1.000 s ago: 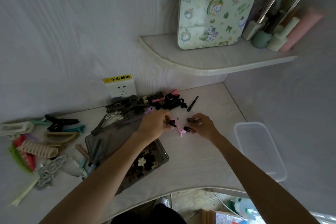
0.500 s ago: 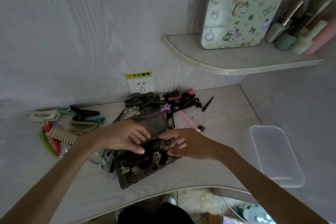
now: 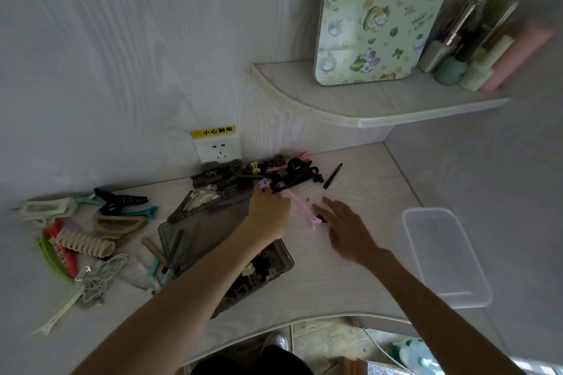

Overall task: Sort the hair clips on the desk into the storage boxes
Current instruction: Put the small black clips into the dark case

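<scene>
A smoky transparent storage box lies mid-desk with several small clips in its near end. A pile of dark hair clips sits at the back by the wall. My left hand reaches over the box to the pile's edge, its fingertips at a small purple clip; the fingers curl down out of sight. My right hand hovers with fingers spread just right of a long pink clip and a tiny black clip.
Large clips and rollers are scattered at the left. A clear plastic box lies at the right near the desk edge. A black slide pin lies past the pile. A wall socket and a corner shelf are behind.
Both hands have left the storage box. The left went back to the clip pile, and the right swung right toward the pink clip.
</scene>
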`<state>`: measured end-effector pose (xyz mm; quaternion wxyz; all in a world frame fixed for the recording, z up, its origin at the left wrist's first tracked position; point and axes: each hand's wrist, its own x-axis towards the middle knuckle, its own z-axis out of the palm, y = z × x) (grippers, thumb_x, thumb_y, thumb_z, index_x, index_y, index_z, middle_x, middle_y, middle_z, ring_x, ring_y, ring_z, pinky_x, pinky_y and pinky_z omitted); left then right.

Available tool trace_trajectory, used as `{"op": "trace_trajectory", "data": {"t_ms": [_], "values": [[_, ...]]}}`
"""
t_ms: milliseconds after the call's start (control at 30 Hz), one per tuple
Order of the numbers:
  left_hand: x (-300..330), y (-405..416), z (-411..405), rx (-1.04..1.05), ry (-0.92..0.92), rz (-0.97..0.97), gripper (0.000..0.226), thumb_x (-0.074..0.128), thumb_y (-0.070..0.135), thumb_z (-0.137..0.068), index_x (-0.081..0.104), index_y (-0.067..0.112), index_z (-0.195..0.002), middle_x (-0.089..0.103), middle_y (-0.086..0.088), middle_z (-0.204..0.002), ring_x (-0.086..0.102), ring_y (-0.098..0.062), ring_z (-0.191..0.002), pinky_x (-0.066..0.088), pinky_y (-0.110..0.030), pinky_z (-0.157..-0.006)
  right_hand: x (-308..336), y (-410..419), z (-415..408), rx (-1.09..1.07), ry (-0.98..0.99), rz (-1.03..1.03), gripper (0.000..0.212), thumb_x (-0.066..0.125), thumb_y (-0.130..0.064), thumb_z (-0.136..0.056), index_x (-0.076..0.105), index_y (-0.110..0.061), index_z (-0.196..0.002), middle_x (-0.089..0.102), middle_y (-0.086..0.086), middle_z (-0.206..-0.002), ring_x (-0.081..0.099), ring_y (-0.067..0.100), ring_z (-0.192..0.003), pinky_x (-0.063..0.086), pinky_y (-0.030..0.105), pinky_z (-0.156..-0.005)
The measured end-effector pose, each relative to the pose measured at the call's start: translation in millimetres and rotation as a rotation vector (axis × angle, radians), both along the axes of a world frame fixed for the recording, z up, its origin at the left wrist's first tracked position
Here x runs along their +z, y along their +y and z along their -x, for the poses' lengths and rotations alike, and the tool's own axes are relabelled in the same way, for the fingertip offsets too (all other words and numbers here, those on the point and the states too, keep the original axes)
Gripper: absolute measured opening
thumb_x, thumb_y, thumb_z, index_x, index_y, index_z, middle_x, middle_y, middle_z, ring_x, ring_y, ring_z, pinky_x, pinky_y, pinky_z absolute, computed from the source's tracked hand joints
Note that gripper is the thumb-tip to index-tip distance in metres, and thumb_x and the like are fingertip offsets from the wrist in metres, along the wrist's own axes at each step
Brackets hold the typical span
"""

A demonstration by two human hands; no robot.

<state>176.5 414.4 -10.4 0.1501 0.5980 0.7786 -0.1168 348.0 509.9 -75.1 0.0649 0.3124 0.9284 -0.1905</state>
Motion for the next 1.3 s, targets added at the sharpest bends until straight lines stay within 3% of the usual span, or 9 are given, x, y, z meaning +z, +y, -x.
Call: {"op": "trace_trajectory", "data": {"t_ms": [100, 200, 333, 467, 667, 833, 967, 1133, 1300], "values": [[-4, 7, -11, 0.017, 0.117, 0.068, 0.032, 0.047, 0.010, -0.091, 0.054, 0.007, -0.122, 0.054, -0.012, -0.128, 0.044, -0.031, -0.125, 0.030, -0.039, -0.108, -3, -6, -5, -0.017, 0.195, -0.085, 0.043, 0.054, -0.003, -0.087, 0.055, -0.015, -0.128, 0.052, 0.014, -0.133, 0.050, 0.033, -0.119, 0.048, 0.041, -0.089], [-4, 10, -14, 0.055, 0.045, 0.009, 0.027, 0.048, 0.002, -0.091, 0.056, 0.005, -0.116, 0.061, -0.011, -0.118, 0.055, -0.027, -0.113, 0.041, -0.033, -0.095, 2, -2, -7, -0.032, 0.207, -0.077, 0.028, 0.052, -0.010, -0.092, 0.063, -0.013, -0.117, 0.061, 0.011, -0.109, 0.056, 0.027, -0.098, 0.048, 0.030, -0.075], [-2, 1, -6, 0.166, -0.288, -0.201, 0.017, 0.055, 0.008, -0.088, 0.065, 0.014, -0.101, 0.068, -0.002, -0.105, 0.064, -0.020, -0.098, 0.053, -0.035, -0.085, 10, 10, -2, -0.290, 0.166, 0.143, 0.023, 0.057, -0.014, -0.089, 0.067, -0.016, -0.109, 0.063, 0.009, -0.108, 0.059, 0.021, -0.096, 0.043, 0.022, -0.078], [9, -37, 9, 0.241, -0.570, -0.358, 0.009, 0.060, 0.030, -0.088, 0.067, 0.028, -0.095, 0.068, 0.018, -0.095, 0.064, 0.003, -0.084, 0.055, -0.025, -0.077, 32, 4, 10, -0.554, 0.379, 0.423, 0.014, 0.068, -0.014, -0.080, 0.068, -0.023, -0.091, 0.070, 0.006, -0.097, 0.063, 0.015, -0.080, 0.048, 0.015, -0.069], [39, -97, 34, 0.192, -0.774, -0.132, 0.012, 0.066, 0.027, -0.085, 0.066, 0.027, -0.096, 0.064, 0.022, -0.091, 0.062, 0.007, -0.085, 0.047, -0.008, -0.076, 73, -53, 39, -0.237, 0.418, 0.674, 0.018, 0.067, -0.019, -0.083, 0.068, -0.020, -0.101, 0.065, -0.002, -0.092, 0.063, 0.011, -0.078, 0.048, 0.007, -0.068], [42, -108, 52, 0.207, -0.794, -0.012, 0.025, 0.062, 0.037, -0.086, 0.061, 0.035, -0.111, 0.058, 0.023, -0.115, 0.053, 0.006, -0.108, 0.043, -0.022, -0.096, 79, -59, 43, 0.024, 0.258, 0.553, 0.023, 0.064, -0.027, -0.086, 0.065, -0.030, -0.109, 0.060, -0.022, -0.088, 0.058, -0.001, -0.075, 0.049, 0.016, -0.072], [44, -79, 53, 0.286, -0.727, -0.202, 0.021, 0.057, 0.028, -0.091, 0.063, 0.028, -0.111, 0.063, 0.015, -0.112, 0.058, 0.000, -0.102, 0.046, -0.025, -0.093, 71, -16, 51, -0.131, 0.331, 0.416, 0.020, 0.057, -0.014, -0.088, 0.066, -0.026, -0.102, 0.065, -0.010, -0.089, 0.060, 0.009, -0.075, 0.052, 0.030, -0.076], [21, -20, 47, 0.298, -0.263, -0.410, 0.022, 0.055, 0.027, -0.090, 0.065, 0.028, -0.109, 0.064, 0.004, -0.112, 0.052, -0.019, -0.110, 0.041, -0.033, -0.089, 61, 35, 78, -0.201, 0.192, 0.053, 0.043, 0.046, -0.006, -0.090, 0.047, -0.018, -0.131, 0.054, 0.008, -0.128, 0.051, 0.026, -0.117, 0.043, 0.035, -0.094], [-10, 12, 39, 0.263, -0.020, -0.279, 0.027, 0.061, 0.029, -0.085, 0.064, 0.025, -0.111, 0.061, 0.003, -0.118, 0.044, -0.020, -0.119, 0.033, -0.033, -0.097, 36, 46, 92, -0.357, -0.039, 0.165, 0.046, 0.057, -0.014, -0.085, 0.038, -0.003, -0.126, 0.049, 0.018, -0.127, 0.044, 0.034, -0.120, 0.045, 0.039, -0.092]]}}
